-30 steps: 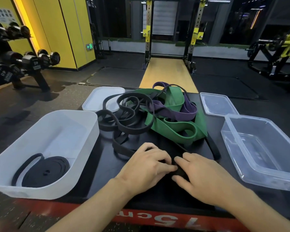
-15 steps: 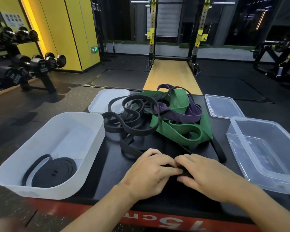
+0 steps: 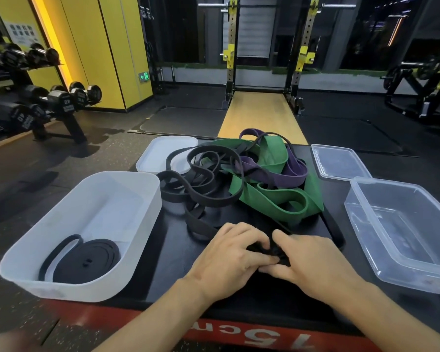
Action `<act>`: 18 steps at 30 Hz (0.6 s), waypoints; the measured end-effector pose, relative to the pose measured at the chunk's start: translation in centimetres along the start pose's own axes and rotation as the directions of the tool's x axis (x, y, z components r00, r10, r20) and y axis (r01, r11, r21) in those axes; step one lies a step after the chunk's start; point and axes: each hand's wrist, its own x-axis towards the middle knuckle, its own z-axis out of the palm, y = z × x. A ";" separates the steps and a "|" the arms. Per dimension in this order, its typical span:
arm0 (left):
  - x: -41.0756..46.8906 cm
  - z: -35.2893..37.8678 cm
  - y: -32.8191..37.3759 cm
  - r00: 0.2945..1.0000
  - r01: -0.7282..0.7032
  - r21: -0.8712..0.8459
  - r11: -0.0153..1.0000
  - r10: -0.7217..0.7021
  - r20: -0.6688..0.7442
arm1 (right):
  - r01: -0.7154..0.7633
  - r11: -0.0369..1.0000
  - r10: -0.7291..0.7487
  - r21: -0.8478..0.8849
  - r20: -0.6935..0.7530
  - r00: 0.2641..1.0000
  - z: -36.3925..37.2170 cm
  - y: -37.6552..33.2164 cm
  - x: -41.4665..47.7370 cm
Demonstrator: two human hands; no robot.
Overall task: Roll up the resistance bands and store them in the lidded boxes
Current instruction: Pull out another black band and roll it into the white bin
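Nearest, the left hand (image 3: 226, 260) and right hand (image 3: 315, 262) meet over the table (image 3: 178, 262). Their fingers (image 3: 259, 257) are curled inward and pinch a small, tight start of roll in a black resistance band (image 3: 277, 252). Most of the coil is hidden under the fingertips, so its size cannot be told. This looks like the opening turns of the roll, where neatness matters most.

To do it well, the thumbs should press the core flat while the fingertips walk it forward. Each new turn should land square on the last so the coil does not cone out sideways. The free length seems to run away beyond the fingers into the heap, so it should be drawn out under light tension, not yanked.

To the left of the fingers sits the white box (image 3: 148, 199), with a rolled black band (image 3: 87, 260) lying flat on its floor. That roll is a fair model for how tight to go. To the right of the fingers is the clear box (image 3: 366, 224), with nothing visible in it.

Just beyond the fingers lie the loose black bands (image 3: 201, 179), looped through the green band (image 3: 277, 199) and purple band (image 3: 277, 171). A snag is likely there, so one hand may have to free loops.

Farthest are the white lid (image 3: 160, 151) and clear lid (image 3: 341, 161).
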 end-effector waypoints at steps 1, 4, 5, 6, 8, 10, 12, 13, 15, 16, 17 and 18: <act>0.0 0.1 0.1 1.000 -0.007 0.016 1.000 0.007 -0.015 | 0.027 1.000 -0.027 0.009 -0.011 1.000 0.0 0.3 0.0; -0.2 0.2 0.2 0.999 -0.010 0.025 1.000 0.011 -0.047 | 0.077 0.995 -0.078 0.057 0.014 0.997 0.3 1.2 0.3; -0.2 0.2 0.2 0.999 -0.004 0.014 1.000 0.005 -0.049 | 0.091 0.993 -0.094 0.082 0.030 0.995 0.4 1.4 0.4; -0.3 0.2 0.2 0.999 0.005 0.000 1.000 -0.005 -0.047 | 0.112 0.988 -0.116 0.102 0.039 0.992 0.4 1.6 0.5; -0.3 0.0 0.3 0.999 0.021 -0.026 0.999 -0.022 -0.036 | 0.161 0.977 -0.168 0.140 0.042 0.985 0.3 2.1 0.6; -0.2 -0.1 0.4 0.999 0.026 -0.046 0.999 -0.027 -0.022 | 0.199 0.962 -0.213 0.185 0.056 0.975 0.1 2.5 0.7; -0.1 -0.2 0.6 1.000 0.028 -0.061 0.998 -0.028 -0.010 | 0.230 0.942 -0.256 0.244 0.077 0.964 -0.2 2.6 0.8; -0.1 -0.2 0.6 1.000 0.029 -0.068 0.997 -0.029 -0.006 | 0.239 0.930 -0.272 0.279 0.086 0.958 -0.3 2.6 0.9; -0.1 -0.2 0.7 0.999 0.040 -0.092 0.995 -0.039 0.013 | 0.231 0.908 -0.281 0.350 0.099 0.954 -0.4 2.6 0.9; 0.0 -0.3 0.7 0.999 0.049 -0.109 0.993 -0.047 0.028 | 0.219 0.899 -0.275 0.378 0.102 0.956 -0.5 2.5 0.9; 0.0 -0.3 0.7 0.998 0.057 -0.122 0.991 -0.052 0.046 | 0.201 0.896 -0.262 0.397 0.105 0.959 -0.5 2.5 0.8; 0.0 -0.4 0.7 0.997 0.063 -0.129 0.990 -0.055 0.063 | 0.181 0.894 -0.243 0.409 0.104 0.964 -0.4 2.4 0.8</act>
